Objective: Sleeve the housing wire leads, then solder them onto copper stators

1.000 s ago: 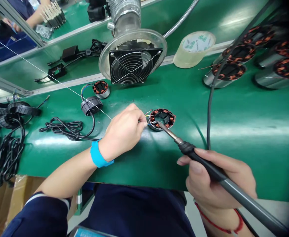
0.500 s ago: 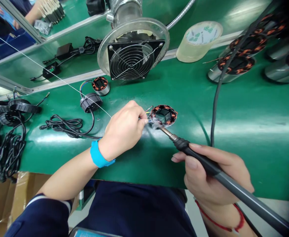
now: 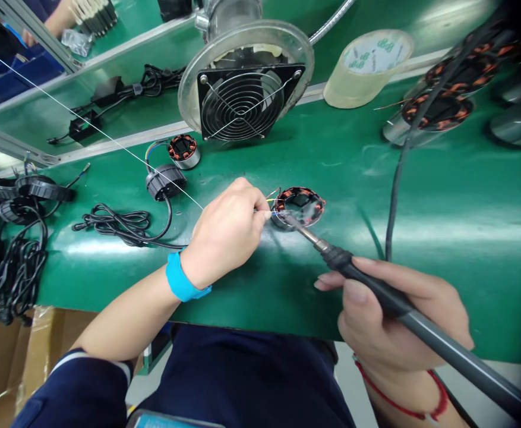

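Observation:
A copper-wound stator [image 3: 314,197] lies on the green bench, thin coloured wires at its left edge. My left hand [image 3: 231,223] is pinched there on thin wire; a white strand [image 3: 109,138] runs from it to the upper left. My right hand [image 3: 403,315] is closed round the dark handle of a soldering iron [image 3: 373,291]. The iron's metal tip reaches the stator's near left rim, with a little smoke around it. Whether the tip touches the wire cannot be made out.
A fan [image 3: 242,107] in a round hood stands behind the stator. Tape [image 3: 367,68] and several wound stators [image 3: 438,113] are at back right. A black cap [image 3: 166,181], coiled cable [image 3: 117,224] and another stator [image 3: 183,151] lie left. A dark cord [image 3: 394,208] hangs at right.
The view has shifted slightly. The iron's tip has moved a little along the stator's rim, away from my left fingers. Both hands keep their hold.

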Demonstrator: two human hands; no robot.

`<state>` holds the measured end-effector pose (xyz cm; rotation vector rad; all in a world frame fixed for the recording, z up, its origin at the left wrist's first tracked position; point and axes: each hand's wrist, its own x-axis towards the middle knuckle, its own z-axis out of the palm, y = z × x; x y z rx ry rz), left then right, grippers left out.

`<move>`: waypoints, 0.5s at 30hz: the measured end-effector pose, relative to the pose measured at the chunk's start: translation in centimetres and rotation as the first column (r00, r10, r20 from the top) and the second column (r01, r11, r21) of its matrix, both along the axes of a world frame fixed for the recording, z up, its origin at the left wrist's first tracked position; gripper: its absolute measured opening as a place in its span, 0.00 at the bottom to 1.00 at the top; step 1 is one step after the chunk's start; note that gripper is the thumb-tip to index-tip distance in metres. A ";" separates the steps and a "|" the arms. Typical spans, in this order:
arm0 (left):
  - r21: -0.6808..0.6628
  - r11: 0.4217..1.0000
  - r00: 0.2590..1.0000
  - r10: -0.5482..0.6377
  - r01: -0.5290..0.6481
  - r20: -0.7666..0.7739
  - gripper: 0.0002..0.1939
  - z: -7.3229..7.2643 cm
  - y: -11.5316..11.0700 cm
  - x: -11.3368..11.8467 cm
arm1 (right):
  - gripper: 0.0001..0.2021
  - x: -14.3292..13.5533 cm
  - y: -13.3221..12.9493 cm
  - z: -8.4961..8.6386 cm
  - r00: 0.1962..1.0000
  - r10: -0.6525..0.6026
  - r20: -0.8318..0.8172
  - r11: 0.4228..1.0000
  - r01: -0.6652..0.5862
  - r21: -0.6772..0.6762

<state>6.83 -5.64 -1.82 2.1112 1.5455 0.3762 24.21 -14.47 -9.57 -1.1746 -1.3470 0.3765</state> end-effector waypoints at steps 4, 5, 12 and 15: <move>-0.012 1.000 1.000 0.003 -0.003 -0.011 0.06 0.0 0.0 0.0 | 0.12 -0.1 0.0 0.1 1.000 -0.007 0.017 1.000 0.007 0.008; -0.012 1.000 1.000 0.003 -0.003 -0.012 0.06 0.0 -0.1 0.1 | 0.12 -0.1 0.0 0.1 1.000 -0.009 0.019 1.000 0.009 0.009; -0.002 1.000 1.000 0.002 -0.002 -0.007 0.06 0.1 -0.1 0.1 | 0.12 -0.2 0.0 0.3 1.000 -0.002 -0.001 1.000 0.002 -0.007; -0.003 1.000 1.000 0.007 -0.007 -0.003 0.06 0.1 -0.1 0.1 | 0.13 -0.2 0.1 0.5 1.000 0.006 -0.025 1.000 -0.006 -0.001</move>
